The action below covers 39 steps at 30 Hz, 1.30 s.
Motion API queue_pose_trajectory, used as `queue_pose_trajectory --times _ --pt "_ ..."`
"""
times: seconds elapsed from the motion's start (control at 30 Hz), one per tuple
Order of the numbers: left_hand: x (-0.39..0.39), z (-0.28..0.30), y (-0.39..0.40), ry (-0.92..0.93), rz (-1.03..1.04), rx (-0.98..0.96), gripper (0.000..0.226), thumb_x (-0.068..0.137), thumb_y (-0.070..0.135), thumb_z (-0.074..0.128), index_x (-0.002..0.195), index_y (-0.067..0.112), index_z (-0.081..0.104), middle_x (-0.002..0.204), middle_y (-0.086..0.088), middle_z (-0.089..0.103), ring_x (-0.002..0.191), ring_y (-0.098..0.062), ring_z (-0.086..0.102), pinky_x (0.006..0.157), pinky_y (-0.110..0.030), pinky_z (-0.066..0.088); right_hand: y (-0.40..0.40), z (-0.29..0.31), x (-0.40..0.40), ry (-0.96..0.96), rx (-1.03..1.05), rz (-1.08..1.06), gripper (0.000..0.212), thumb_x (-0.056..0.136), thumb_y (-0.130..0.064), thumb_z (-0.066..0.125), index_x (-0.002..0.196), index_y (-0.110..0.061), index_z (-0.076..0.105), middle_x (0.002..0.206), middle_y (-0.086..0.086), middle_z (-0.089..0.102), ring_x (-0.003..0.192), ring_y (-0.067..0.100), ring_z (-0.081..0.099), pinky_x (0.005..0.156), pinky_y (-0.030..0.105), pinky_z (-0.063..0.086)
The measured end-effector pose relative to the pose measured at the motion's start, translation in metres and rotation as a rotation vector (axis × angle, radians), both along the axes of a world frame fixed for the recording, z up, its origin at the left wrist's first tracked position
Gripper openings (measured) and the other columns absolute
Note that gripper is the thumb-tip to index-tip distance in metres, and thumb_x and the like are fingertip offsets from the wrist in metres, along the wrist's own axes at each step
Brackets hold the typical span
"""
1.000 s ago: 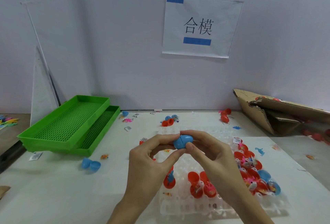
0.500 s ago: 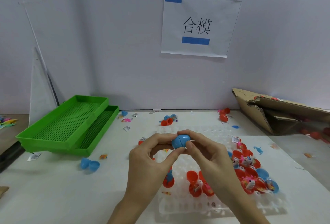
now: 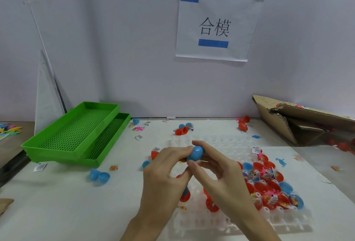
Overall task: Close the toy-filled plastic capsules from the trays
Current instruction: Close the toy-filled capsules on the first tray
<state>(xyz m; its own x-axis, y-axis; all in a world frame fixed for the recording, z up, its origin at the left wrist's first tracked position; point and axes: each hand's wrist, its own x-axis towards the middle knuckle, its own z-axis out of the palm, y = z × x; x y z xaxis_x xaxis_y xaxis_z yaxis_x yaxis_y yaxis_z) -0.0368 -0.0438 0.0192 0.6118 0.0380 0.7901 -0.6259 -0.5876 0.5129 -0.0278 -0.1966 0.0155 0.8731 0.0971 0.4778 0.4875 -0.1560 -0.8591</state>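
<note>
Head view: a blue capsule [image 3: 195,153] is held in the air above the far part of a clear tray [image 3: 226,221], between the two hands.
Capsule: its two halves are together, with a seam line showing across the shell; whether it is fully snapped cannot be told.
Left hand [image 3: 163,171]: its fingers [image 3: 184,149] curl round the capsule's left end, the thumb underneath.
Right hand [image 3: 221,175]: its fingers [image 3: 201,143] wrap over the capsule's right end, and the thumb presses at the lower front.
Clear tray: it lies on the tabletop [image 3: 57,202] under and beside the hands, its empty cups showing along the near edge.
Tray contents: open red capsules [image 3: 269,175] and a few blue halves [image 3: 286,187] crowd the tray's right side, with small toys and paper tags in them; a red capsule [image 3: 211,205] sits just under the right wrist.
Loose pieces: an open blue capsule [image 3: 99,175] lies left of the hands, near the green trays [image 3: 76,135].
Green trays: two are stacked with an offset at the tabletop's left, both with perforated floors.
Far edge: red and blue capsules [image 3: 182,130] and small toys are scattered by the wall.
Box: a torn cardboard box [image 3: 299,121] lies at the right, red capsules visible inside.
Sign: a paper sheet [image 3: 219,25] with printed characters and blue tape hangs on the wall.
</note>
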Motion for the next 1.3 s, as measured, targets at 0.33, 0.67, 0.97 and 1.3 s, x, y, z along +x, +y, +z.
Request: queue_pose_trajectory --times 0.33,0.67,0.97,1.3 --pt "0.004 -0.009 -0.004 -0.142 0.084 0.330 0.046 0.067 0.017 0.088 0.108 0.000 0.078 0.097 -0.007 0.079 0.087 -0.020 0.077 0.081 -0.028 0.063 -0.001 0.002 -0.001 -0.082 -0.089 -0.074 0.034 0.092 -0.016 0.075 0.109 -0.044 0.069 0.101 -0.026 0.075 0.098 0.000 0.073 0.084 0.010 0.054" --pt "0.003 -0.009 -0.010 -0.089 0.016 0.168 0.038 0.083 0.029 0.072 0.110 0.002 0.076 0.102 -0.006 0.075 0.094 -0.018 0.073 0.093 -0.021 0.055 -0.002 0.002 0.001 0.011 -0.081 -0.076 0.029 0.090 -0.019 0.077 0.110 -0.038 0.068 0.101 -0.026 0.074 0.099 0.003 0.072 0.083 0.014 0.056" --pt "0.005 -0.012 -0.011 -0.116 0.010 0.248 0.040 0.084 0.029 0.062 0.110 0.001 0.075 0.107 -0.011 0.073 0.098 -0.023 0.073 0.098 -0.029 0.055 0.003 0.003 -0.002 0.071 -0.012 -0.050 0.025 0.088 -0.020 0.078 0.108 -0.033 0.072 0.098 -0.018 0.075 0.098 0.010 0.072 0.082 0.018 0.058" --pt "0.005 -0.006 -0.008 -0.111 -0.008 0.195 0.038 0.083 0.025 0.066 0.112 0.002 0.075 0.104 -0.007 0.074 0.095 -0.020 0.073 0.090 -0.031 0.058 0.006 0.003 -0.002 0.111 0.009 -0.048 0.032 0.078 -0.044 0.074 0.109 -0.037 0.070 0.099 -0.022 0.074 0.099 0.007 0.073 0.082 0.017 0.057"
